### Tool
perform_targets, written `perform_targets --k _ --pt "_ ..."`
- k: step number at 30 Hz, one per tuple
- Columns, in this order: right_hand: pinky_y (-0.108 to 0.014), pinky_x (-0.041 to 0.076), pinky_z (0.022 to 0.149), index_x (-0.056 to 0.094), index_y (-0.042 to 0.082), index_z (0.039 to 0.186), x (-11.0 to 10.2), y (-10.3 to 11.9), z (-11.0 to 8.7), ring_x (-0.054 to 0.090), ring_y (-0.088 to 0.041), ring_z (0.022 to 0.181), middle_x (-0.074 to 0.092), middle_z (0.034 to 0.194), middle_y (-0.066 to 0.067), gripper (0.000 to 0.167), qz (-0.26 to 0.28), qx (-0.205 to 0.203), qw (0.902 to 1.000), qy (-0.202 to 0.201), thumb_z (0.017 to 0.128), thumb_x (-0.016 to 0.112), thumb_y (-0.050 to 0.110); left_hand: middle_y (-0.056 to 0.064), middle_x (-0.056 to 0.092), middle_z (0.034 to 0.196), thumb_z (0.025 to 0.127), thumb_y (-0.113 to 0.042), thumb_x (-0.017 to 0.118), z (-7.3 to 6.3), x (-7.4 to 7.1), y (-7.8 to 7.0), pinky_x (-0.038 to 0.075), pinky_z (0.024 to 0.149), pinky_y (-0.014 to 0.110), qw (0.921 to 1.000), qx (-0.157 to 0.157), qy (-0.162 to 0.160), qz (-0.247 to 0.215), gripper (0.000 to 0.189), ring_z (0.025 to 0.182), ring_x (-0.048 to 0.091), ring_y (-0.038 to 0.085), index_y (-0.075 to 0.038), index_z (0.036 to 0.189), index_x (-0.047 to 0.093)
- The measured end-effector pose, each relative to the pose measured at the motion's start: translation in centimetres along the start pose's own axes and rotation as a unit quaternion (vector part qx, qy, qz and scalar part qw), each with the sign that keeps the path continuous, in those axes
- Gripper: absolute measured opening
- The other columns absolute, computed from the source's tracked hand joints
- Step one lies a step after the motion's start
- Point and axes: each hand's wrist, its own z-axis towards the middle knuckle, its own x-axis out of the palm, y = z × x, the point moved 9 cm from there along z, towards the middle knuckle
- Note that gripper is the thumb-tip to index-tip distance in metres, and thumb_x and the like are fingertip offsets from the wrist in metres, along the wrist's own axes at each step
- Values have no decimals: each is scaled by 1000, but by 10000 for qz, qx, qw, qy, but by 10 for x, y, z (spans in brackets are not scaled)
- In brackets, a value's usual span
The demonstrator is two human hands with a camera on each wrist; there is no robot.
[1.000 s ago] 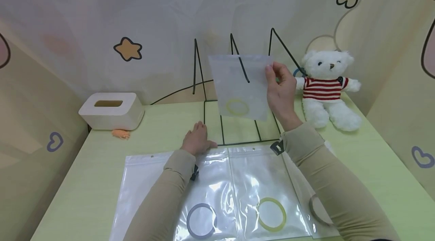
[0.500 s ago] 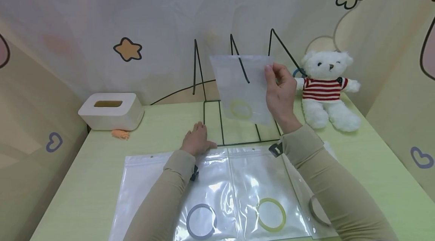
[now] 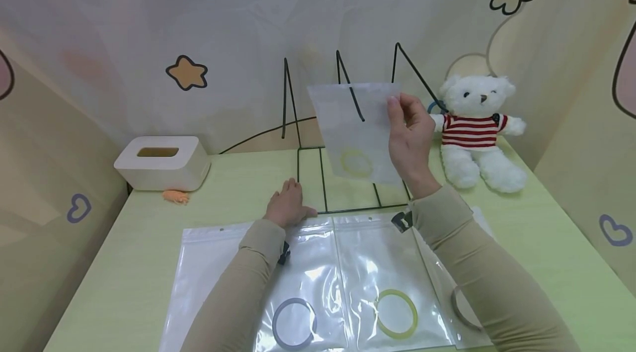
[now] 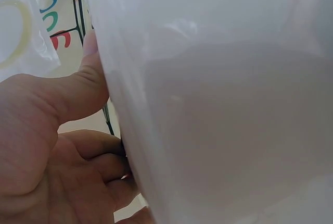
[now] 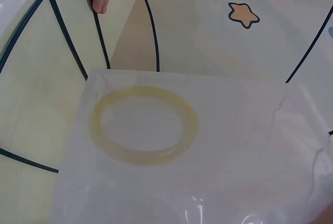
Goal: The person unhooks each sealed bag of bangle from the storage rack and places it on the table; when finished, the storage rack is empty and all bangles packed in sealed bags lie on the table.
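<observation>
A clear zip bag with a pale yellow ring mark (image 3: 356, 163) hangs on the middle prong (image 3: 356, 104) of a black wire rack. The prong's tip passes in front of the bag, near its top edge. My right hand (image 3: 411, 134) pinches the bag's upper right edge between thumb and fingers. My left hand (image 3: 286, 206) rests at the front left corner of the rack base (image 3: 360, 210), fingers pointing forward, thumb out to the right. In the left wrist view a pale translucent sheet (image 4: 223, 120) hides what lies beyond my left hand (image 4: 67, 104).
Larger zip bags with grey and yellow rings (image 3: 397, 313) lie on the table in front. A white tissue box (image 3: 164, 163) and a small orange object (image 3: 176, 196) are at left. A white teddy bear (image 3: 474, 131) sits at right, close to the rack's right prong (image 3: 419, 73).
The lower part of the hanging bag has swung slightly to the right. My right hand keeps its pinch, and my left hand stays at the rack base.
</observation>
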Motion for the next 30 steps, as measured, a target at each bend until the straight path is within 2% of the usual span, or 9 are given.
perform_targets --k 8,18,25,30 --pt "-20 45 75 59 -14 111 -1 -2 -2 54 -9 87 62 102 -23 26 16 -42 10000 -80 100 53 9 23 14 158 88 -43 69 2 2 1 15 116 52 10000 -70 27 6 90 147 10 34 9 148 26" --pt "-23 47 81 63 -3 111 -5 -35 4 58 -13 94 64 103 -10 30 159 65 9998 -128 99 57 24 24 15 158 88 -43 69 1 0 -1 15 117 51 9999 -103 58 27 90 147 11 34 9 148 27" --pt "-24 47 82 64 -1 109 -10 -34 0 58 -14 94 64 103 -9 29 337 104 9993 -104 99 57 25 24 15 158 89 -45 68 4 2 1 17 116 52 9999 -61 18 157 90 146 12 34 9 148 27" --pt "-23 46 81 64 -1 109 -13 -33 -3 57 -15 93 63 101 -8 28 440 143 9989 -89 99 57 25 24 14 158 88 -45 68 3 2 1 17 116 52 10000 -58 17 71 91 146 11 34 9 148 26"
